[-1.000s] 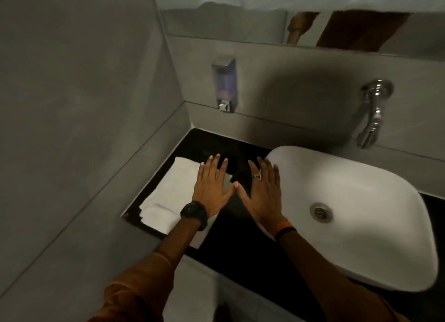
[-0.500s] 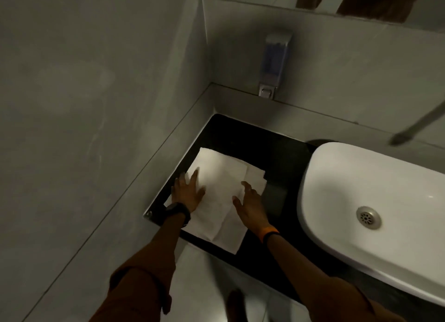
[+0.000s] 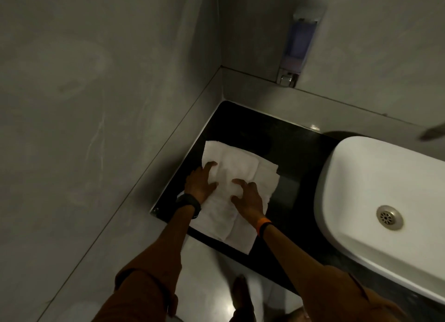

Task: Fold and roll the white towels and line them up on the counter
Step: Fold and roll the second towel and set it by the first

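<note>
Head view looked down on a white towel (image 3: 237, 175) lying partly folded on the black counter (image 3: 296, 167), in the corner to the left of the sink (image 3: 375, 177). Its near edge hung just over the counter's front edge, and a second layer of cloth showed along the side nearer the sink. Both hands lay on the towel. The left hand (image 3: 201, 183), on the side away from the sink, had its fingers spread and pressed flat against the cloth, gripping nothing. The right hand (image 3: 248, 194), nearer the sink, had its fingers curled down into the cloth; whether it pinched a fold I could not tell. A dark watch (image 3: 190, 202) sat on the left wrist and an orange band (image 3: 263, 225) on the right. Brown sleeves covered both forearms. A soap dispenser (image 3: 298, 45) hung on the grey wall behind the sink's left end.
</note>
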